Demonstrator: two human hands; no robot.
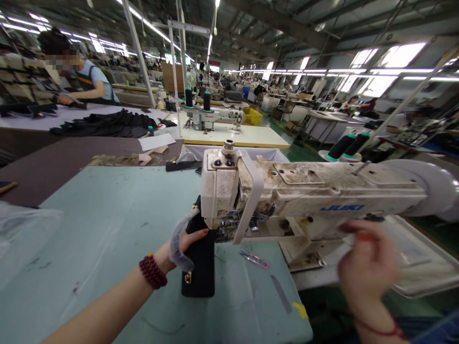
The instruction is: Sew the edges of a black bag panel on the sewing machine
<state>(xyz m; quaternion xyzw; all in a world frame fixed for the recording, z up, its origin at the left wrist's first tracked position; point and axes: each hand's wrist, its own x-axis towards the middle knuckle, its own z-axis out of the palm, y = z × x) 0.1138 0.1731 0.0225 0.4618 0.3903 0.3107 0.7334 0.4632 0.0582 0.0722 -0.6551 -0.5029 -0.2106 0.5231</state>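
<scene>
A black handbag (199, 270) with gold rings lies under the head of a white Juki sewing machine (297, 184). Its curved handle, wrapped in clear plastic (176, 241), arches over my left hand (188, 239). That hand grips the bag, thumb pressed on its top face and the other fingers mostly hidden. The machine's head hides the bag's right side and the needle. My right hand (369, 260) is raised in front of the machine's right part, blurred by motion. Its fingers look bent, but whether they hold anything is unclear.
Pink-handled thread snips (255, 259) and a grey strip (281, 294) lie on the pale green tabletop (118, 248). Clear plastic (25, 234) lies at left. Black pieces (111, 123) are heaped on a table beyond, near a co-worker (93, 79). Thread cones (342, 147) stand behind the machine.
</scene>
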